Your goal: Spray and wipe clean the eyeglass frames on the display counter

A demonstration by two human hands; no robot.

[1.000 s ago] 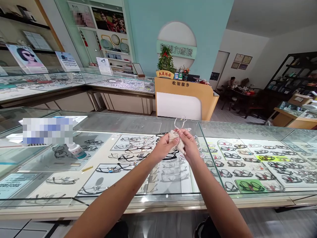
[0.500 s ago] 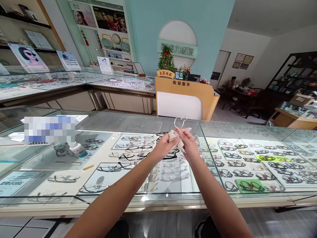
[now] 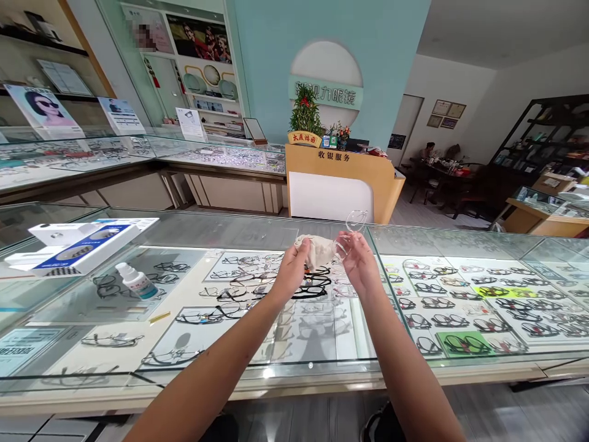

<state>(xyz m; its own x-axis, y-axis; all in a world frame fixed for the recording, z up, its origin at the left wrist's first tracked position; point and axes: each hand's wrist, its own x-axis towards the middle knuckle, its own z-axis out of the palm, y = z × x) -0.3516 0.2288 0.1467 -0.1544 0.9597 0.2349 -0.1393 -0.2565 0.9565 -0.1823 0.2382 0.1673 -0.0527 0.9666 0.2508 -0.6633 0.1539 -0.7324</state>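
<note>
Above the glass counter, my left hand [image 3: 293,264] is closed on a cream-coloured cloth [image 3: 319,252], its thumb on top. My right hand [image 3: 359,261] pinches a pair of clear-framed eyeglasses [image 3: 356,220]; one part of the frame rises above the fingers and another shows at the cloth's right edge. Whether the cloth touches the lens is hard to make out. Beneath both hands, rows of eyeglasses [image 3: 317,288] lie inside the display case.
A spray bottle with blue liquid [image 3: 138,282] and an opened white-and-blue box [image 3: 85,248] stand on the counter at left. The glass display counter [image 3: 257,371] runs across the front. Beyond it is a wooden cashier desk [image 3: 340,166] with a plant [image 3: 304,110].
My hands have moved apart; the left drew the cloth leftward, and the right shifted slightly right with the eyeglasses. The frame now tilts to the right.
</note>
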